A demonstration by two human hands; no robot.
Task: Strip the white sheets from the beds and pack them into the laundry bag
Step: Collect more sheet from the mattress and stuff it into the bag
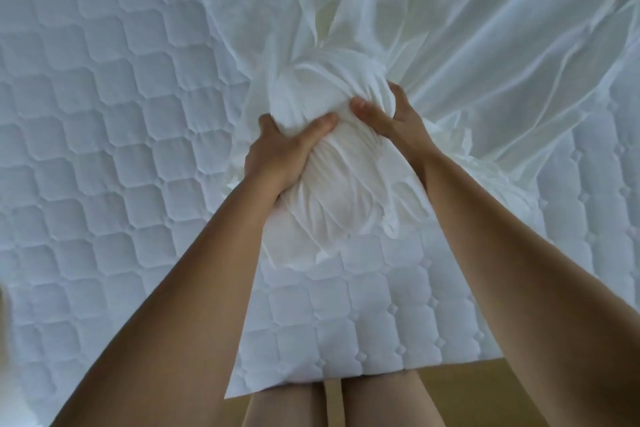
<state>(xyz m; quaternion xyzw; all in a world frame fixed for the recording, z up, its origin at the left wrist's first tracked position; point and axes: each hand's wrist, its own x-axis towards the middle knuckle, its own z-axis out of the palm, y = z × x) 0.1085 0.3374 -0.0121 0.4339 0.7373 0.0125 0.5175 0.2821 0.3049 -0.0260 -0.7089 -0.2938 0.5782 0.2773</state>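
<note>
My left hand [277,156] and right hand [391,121] both have their fingers [400,95] clenched round a bunched, wrinkled wad of thin white sheet [332,194] above the bare quilted mattress [104,121], its loose remainder trailing up-right across the bed.

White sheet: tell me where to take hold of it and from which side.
Grip the gathered wad of the white sheet, one hand on each flank, coming from the near edge of the mattress. There the cloth is bunched thick; the rest fans out loose to the far right. The left hand and right hand clasp it so.
</note>
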